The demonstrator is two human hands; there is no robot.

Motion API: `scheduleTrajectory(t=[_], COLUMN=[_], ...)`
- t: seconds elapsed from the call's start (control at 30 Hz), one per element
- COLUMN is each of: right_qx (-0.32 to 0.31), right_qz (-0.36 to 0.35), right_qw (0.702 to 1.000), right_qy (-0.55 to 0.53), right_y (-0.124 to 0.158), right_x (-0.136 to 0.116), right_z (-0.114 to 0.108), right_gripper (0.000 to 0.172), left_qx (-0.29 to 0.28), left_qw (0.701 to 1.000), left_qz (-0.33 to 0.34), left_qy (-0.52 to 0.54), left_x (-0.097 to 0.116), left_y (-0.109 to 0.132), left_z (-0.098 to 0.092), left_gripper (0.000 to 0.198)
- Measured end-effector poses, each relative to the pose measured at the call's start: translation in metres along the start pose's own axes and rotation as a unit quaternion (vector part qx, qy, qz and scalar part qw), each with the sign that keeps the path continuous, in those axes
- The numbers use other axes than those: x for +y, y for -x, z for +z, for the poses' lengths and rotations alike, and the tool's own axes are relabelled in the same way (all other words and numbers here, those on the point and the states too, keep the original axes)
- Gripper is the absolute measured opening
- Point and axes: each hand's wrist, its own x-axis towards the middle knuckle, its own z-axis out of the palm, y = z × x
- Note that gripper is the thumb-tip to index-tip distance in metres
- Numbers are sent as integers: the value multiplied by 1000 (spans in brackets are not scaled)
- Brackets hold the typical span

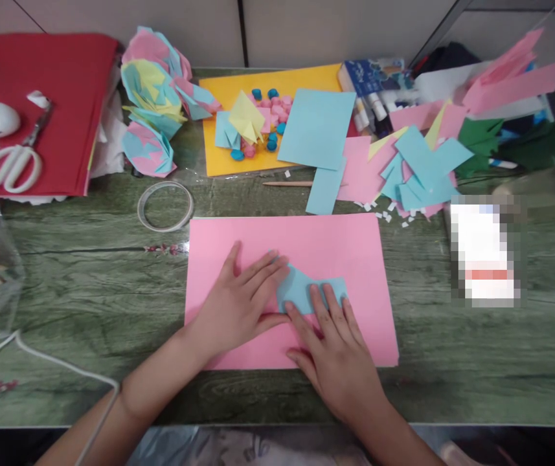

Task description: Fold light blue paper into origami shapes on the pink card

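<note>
A small folded piece of light-blue paper (301,288) lies on a pink paper stack (369,246) in front of me. My left hand (241,294) rests flat with fingers spread, its fingertips over the blue paper's left end. Pressed along the lower right edge of the same piece is my right hand (335,349), with outstretched fingers. Neither hand grips the paper. The fingers cover part of its left end and its lower edge.
Behind the stack lie a roll of tape (165,184), a thin wooden stick (284,184) and blue sheets (318,126). White-handled scissors (12,168) rest on red paper (68,97). Folded paper flowers (153,90) stand at the back. A white cable (63,366) crosses my left forearm.
</note>
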Motion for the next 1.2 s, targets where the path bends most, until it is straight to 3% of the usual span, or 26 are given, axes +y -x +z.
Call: scheduleTrajectory(t=[0.3, 0.5, 0.73, 1.2], right_qx=[-3, -8, -16, -11], right_qz=[-1, 1, 6, 10], right_qw=[1000, 1000, 1000, 1000], right_qy=[-1, -1, 1, 5], right_y=[0, -1, -1, 0], right_x=[1, 1, 0, 2], right_z=[-1, -4, -5, -3], right_gripper=[60, 58, 59, 67], left_qx=[-7, -10, -24, -68], left_qw=[1000, 1000, 999, 998], left_qz=[5, 21, 20, -20], left_qy=[-9, -21, -24, 3], left_x=[-1, -2, -1, 6], left_y=[1, 3, 3, 1], left_z=[2, 3, 1, -5], left_gripper=[64, 47, 47, 42])
